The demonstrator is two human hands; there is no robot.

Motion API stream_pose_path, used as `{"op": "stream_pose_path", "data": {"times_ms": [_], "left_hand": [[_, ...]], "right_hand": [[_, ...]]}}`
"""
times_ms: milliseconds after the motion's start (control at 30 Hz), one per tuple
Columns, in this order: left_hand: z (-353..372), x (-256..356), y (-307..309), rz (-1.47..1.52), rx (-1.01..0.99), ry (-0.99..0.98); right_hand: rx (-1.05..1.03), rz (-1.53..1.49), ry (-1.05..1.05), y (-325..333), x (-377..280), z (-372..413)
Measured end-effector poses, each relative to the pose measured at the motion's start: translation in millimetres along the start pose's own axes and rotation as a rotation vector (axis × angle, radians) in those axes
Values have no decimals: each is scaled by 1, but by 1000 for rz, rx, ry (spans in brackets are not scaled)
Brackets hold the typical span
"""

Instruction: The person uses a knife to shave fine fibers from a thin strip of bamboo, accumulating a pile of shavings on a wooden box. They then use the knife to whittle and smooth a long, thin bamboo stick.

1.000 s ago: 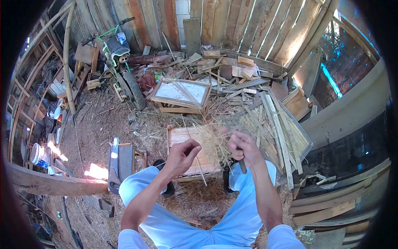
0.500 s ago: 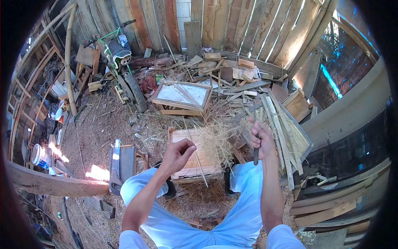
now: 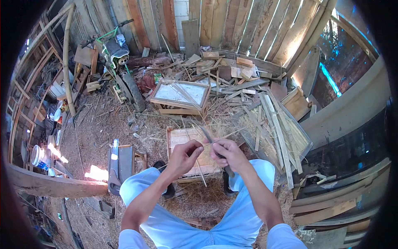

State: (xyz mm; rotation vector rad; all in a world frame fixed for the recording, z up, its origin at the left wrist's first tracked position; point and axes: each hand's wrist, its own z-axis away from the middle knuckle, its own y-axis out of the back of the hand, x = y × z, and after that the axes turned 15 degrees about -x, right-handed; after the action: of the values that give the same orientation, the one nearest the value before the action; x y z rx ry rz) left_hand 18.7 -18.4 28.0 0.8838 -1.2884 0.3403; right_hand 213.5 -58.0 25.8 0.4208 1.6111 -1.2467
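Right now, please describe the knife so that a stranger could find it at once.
Start from the light blue trousers, then the wooden platform between the dark shoes. Above it, the right hand grips the knife, blade pointing forward. Unlike the pale wood strips to its right, the knife is dark grey.

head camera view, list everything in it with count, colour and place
dark-handled knife: 1, grey blade, in right hand
thin straight strip: 1, tan, beside the knife
low rectangular wooden box: 1, pale brown, below the hands
wooden-framed flat panel: 1, white, beyond the box
small dirt bike: 1, green and black, upper left
scrap wood pieces: too many to count, brown, upper middle
long flat wooden slats: several, pale, right
round plastic buckets: at least 2, white, left
upright plank wall: 1, brown, back
denim trousers: 1 pair, pale blue, bottom
left hand: 1, bare, left of blade
right hand: 1, bare, around handle
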Motion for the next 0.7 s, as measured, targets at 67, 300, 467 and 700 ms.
{"op": "stream_pose_path", "data": {"times_ms": [67, 300, 467, 700], "left_hand": [[1, 1, -2, -9, 0, 1], [1, 5, -1, 42, -31, 3], [5, 0, 3, 86, -36, 3], [9, -5, 10, 101, -82, 19]], "right_hand": [[-58, -17, -34, -3, 2, 0], [-40, 78, -61, 0, -13, 5], [37, 2, 26, 18, -23, 13], [93, -22, 136, 50, -32, 29]]}}
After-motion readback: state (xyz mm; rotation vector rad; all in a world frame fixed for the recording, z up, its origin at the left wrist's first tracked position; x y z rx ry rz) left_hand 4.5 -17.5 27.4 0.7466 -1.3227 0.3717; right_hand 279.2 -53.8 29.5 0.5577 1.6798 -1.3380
